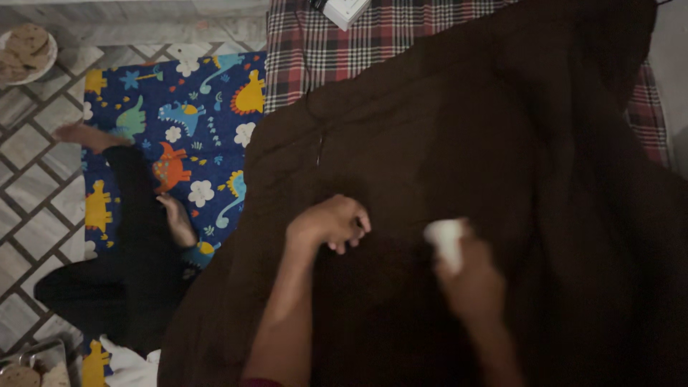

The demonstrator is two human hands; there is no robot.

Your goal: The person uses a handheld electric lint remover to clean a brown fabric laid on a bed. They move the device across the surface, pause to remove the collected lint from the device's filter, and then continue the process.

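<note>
A large dark brown cloth [487,143] is spread over my lap and the floor ahead. My left hand [331,223] rests on it with fingers curled, pinching a bit of the fabric. My right hand [469,276] is blurred and closed around a small white object [446,240], held just above the brown cloth to the right of the left hand. What the white object is cannot be made out.
A blue mat with dinosaur print [186,129] lies at left, with another person's feet and dark-trousered legs [132,236] on it. A red plaid cloth [358,43] lies behind, a white box [344,10] on it. A plate of flatbreads [25,50] sits on the tiled floor.
</note>
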